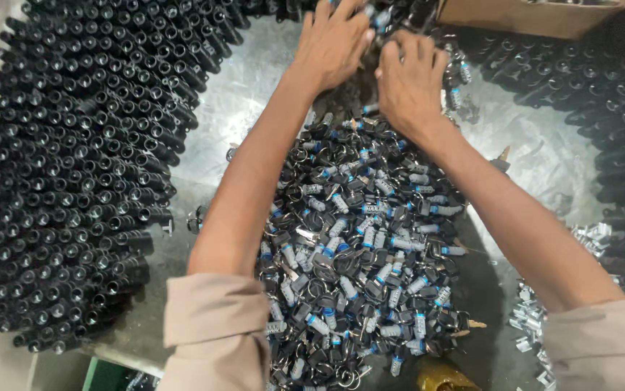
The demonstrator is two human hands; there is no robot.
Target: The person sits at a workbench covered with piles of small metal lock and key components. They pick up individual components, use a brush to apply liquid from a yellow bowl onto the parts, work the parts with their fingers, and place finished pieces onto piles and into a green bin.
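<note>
From the head view, two hands work at the far end of a heap of small lock cylinders with keys [359, 239], far too many to count. The left hand [334, 40] lies palm down, fingers bent into the parts; whether its grip is clamped on one I cannot tell. The right hand [408, 80], just beside it, also curls its fingers down; its grip is hidden too. Left of both hands, hundreds of black tubes [66, 166] stand packed on the metal desk [233, 108]. Beyond the right hand sits one cardboard box [530, 16]; to its right, more black tubes [617, 116] and a small pile of silvery parts [537, 318].
</note>
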